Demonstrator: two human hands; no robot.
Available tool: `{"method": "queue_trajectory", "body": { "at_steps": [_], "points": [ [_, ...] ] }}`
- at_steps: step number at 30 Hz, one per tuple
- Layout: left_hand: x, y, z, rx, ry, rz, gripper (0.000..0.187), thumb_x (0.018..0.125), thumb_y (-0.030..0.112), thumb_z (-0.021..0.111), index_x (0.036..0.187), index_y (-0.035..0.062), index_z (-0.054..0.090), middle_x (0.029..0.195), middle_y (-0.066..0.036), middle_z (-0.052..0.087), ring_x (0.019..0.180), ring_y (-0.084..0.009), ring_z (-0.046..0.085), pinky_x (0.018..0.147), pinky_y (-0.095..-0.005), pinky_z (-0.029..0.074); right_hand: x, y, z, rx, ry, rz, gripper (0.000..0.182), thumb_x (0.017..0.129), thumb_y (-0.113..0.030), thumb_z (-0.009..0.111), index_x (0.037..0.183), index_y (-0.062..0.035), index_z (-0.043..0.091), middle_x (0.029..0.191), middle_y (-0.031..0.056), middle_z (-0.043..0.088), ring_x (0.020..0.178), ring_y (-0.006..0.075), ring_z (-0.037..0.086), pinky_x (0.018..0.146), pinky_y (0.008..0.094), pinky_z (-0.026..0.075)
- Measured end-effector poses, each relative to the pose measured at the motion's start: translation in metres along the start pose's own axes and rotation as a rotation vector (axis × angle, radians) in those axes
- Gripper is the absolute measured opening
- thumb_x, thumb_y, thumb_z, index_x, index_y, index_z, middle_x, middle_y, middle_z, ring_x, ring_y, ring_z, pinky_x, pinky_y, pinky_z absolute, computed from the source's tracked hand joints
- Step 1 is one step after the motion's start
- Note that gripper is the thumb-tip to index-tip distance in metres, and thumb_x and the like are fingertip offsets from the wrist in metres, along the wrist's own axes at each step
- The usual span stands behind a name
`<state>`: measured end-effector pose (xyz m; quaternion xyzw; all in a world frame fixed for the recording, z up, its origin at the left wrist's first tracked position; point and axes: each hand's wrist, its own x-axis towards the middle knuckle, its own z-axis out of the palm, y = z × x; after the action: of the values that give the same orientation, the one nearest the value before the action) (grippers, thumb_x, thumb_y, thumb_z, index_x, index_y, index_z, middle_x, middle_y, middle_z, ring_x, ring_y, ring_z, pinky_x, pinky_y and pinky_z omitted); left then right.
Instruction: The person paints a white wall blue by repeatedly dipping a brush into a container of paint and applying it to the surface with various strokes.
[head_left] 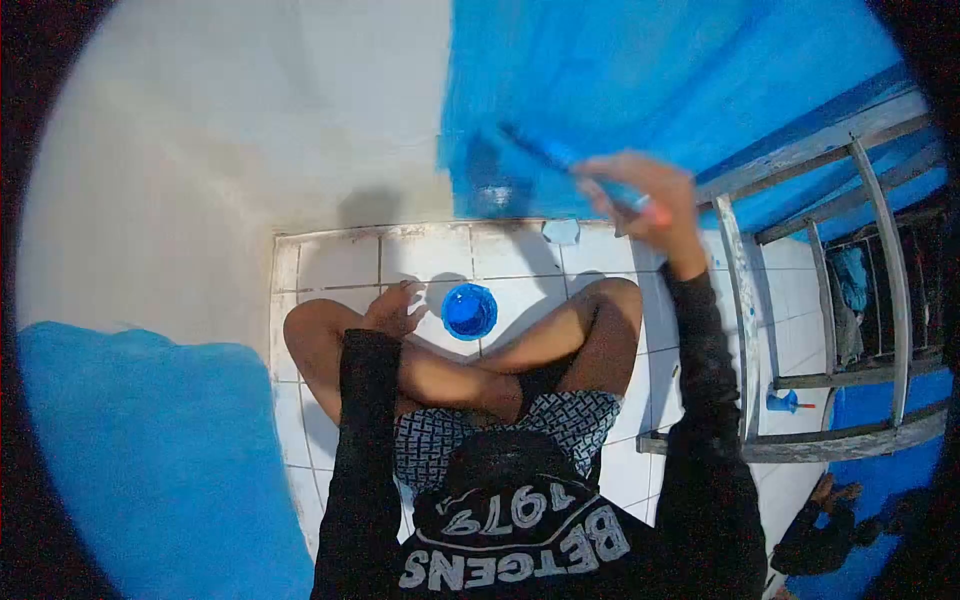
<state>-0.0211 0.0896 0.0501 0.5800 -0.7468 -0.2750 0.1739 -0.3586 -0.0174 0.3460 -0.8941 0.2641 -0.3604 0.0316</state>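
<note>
Right hand (640, 195): closed around the orange-tipped handle end of a paint roller (545, 160), raised toward the wall at about one o'clock from the seated person's lap.

Left hand (395, 308): resting on the left knee, fingers loosely curled and holding nothing, at about eleven o'clock from the lap.

Paint roller: its long axis ran from the right hand's grip toward ten o'clock, the working end pointing up and left onto the blue paint (650, 90). The picture was motion-blurred, so the roller head's exact outline could not be told.

Nearer hand: the right one held the roller; the left lay well apart from it, at about eight o'clock from the roller head.

Wall (250, 120): bare off-white on the left, fresh blue on the right, the edge between them running roughly upright just left of the roller's tip.

Paint bowl (469, 310): round, filled with blue, standing on the white tiled floor (340, 262) between the crossed legs and the wall, just beside the left hand at its three o'clock, and at about seven o'clock from the right hand.

Ladder (880, 250): a paint-spattered frame at three o'clock, near the right arm.

Small blue item (785, 402): on the tiles under the ladder, too small to identify.
</note>
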Motion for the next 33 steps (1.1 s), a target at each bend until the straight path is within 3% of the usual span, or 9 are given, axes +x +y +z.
{"method": "queue_trajectory", "body": {
  "at_steps": [7,13,14,17,19,23,26,29,33],
  "points": [
    [0.001,-0.007,0.002,0.065,-0.02,-0.04,0.046,0.089,0.032,0.063,0.125,0.0032,0.057,0.126,-0.021,0.059,0.118,-0.0375,0.055,0.1,-0.0454,0.046,-0.116,0.056,0.159,0.147,-0.318,0.225,0.046,0.079,-0.008,0.071,0.123,-0.0188,0.066,0.119,0.016,0.066,0.104,0.0367,0.065,0.085,0.0426,0.054],
    [0.004,0.001,-0.002,0.032,-0.063,-0.114,0.045,0.09,0.03,0.062,0.127,0.004,0.057,0.13,-0.021,0.056,0.121,-0.0383,0.054,0.102,-0.0453,0.045,-0.138,0.1,0.214,0.242,-0.372,0.278,0.051,0.079,-0.006,0.069,0.127,-0.0207,0.063,0.122,0.0176,0.064,0.107,0.0399,0.062,0.092,0.0453,0.051],
    [0.002,0.003,-0.003,0.031,-0.067,-0.12,0.045,0.09,0.03,0.062,0.127,0.004,0.057,0.13,-0.021,0.056,0.121,-0.0383,0.054,0.102,-0.0453,0.045,-0.15,0.114,0.23,0.14,-0.315,0.239,0.046,0.08,-0.002,0.062,0.123,-0.0194,0.067,0.122,0.0175,0.064,0.112,0.0366,0.061,0.097,0.0424,0.051],
    [0.004,0.006,-0.006,0.077,-0.091,-0.131,0.045,0.09,0.029,0.063,0.127,0.0039,0.057,0.131,-0.021,0.056,0.121,-0.0381,0.054,0.102,-0.0453,0.045,-0.149,0.117,0.211,0.265,-0.288,0.251,0.045,0.083,-0.008,0.066,0.127,-0.0172,0.063,0.121,0.0192,0.064,0.108,0.0402,0.062,0.093,0.0423,0.049],
    [0.006,-0.003,-0.004,0.049,-0.086,-0.07,0.045,0.09,0.029,0.063,0.127,0.004,0.057,0.13,-0.021,0.056,0.12,-0.0377,0.054,0.101,-0.0454,0.046,-0.139,0.115,0.197,0.295,-0.401,0.316,0.044,0.084,-0.008,0.063,0.127,-0.0167,0.063,0.119,0.0205,0.064,0.109,0.041,0.061,0.092,0.0412,0.049],
    [0.004,-0.005,0.002,0.069,-0.056,-0.094,0.044,0.09,0.029,0.063,0.125,0.0039,0.058,0.128,-0.021,0.057,0.119,-0.0379,0.055,0.101,-0.0456,0.046,-0.158,0.132,0.193,0.265,-0.311,0.224,0.046,0.082,-0.005,0.063,0.127,-0.0181,0.063,0.119,0.02,0.063,0.108,0.0413,0.061,0.092,0.0421,0.048],
    [0.005,-0.012,0.004,0.042,-0.046,-0.084,0.043,0.09,0.03,0.063,0.124,0.0042,0.059,0.127,-0.021,0.058,0.12,-0.0378,0.054,0.102,-0.0454,0.045,-0.222,0.187,0.224,0.093,-0.465,0.576,0.05,0.08,-0.003,0.066,0.127,-0.0196,0.063,0.12,0.0171,0.065,0.11,0.0395,0.061,0.092,0.0414,0.049],
    [0.0,-0.002,-0.004,0.069,-0.044,-0.079,0.044,0.09,0.032,0.062,0.124,0.0043,0.06,0.128,-0.021,0.058,0.122,-0.0373,0.053,0.105,-0.0444,0.043,-0.164,0.132,0.143,0.129,-0.3,0.332,0.038,0.082,-0.009,0.062,0.12,-0.0136,0.067,0.112,0.0185,0.066,0.098,0.0384,0.064,0.084,0.0457,0.052],
    [0.005,-0.018,0.01,0.057,-0.02,-0.061,0.047,0.092,0.036,0.062,0.126,0.0037,0.057,0.131,-0.021,0.056,0.119,-0.0401,0.055,0.101,-0.0458,0.045,-0.164,0.137,0.11,0.075,-0.375,0.395,0.035,0.084,-0.011,0.064,0.118,-0.0133,0.068,0.109,0.0169,0.068,0.096,0.0373,0.066,0.084,0.0437,0.053]
  ]
}}
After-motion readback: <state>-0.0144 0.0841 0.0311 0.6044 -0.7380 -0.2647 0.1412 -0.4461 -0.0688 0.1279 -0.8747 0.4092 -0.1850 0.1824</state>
